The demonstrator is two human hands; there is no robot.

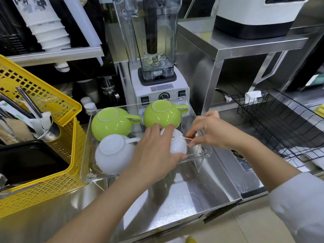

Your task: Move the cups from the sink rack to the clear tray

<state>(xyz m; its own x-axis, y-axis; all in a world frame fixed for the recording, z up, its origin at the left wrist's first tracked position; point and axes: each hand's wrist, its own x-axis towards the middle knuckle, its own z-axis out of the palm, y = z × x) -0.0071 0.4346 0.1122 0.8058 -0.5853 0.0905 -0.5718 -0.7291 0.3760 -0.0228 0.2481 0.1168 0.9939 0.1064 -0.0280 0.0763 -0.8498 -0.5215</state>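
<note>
The left hand (pixel 154 151) arches palm-down over an upturned white cup (pixel 177 142) at the near right of the clear tray (pixel 84 155) — fingers clasping it. The right hand (pixel 210 132) reaches in from the right, fingertips pinching the cup's handle side.

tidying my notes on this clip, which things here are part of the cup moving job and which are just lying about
Part of the job:
- clear tray
- two green cups
- two white cups, both hands on the right one
- black sink rack

Lying about:
- blender
- yellow basket
- paper cup stack
</note>
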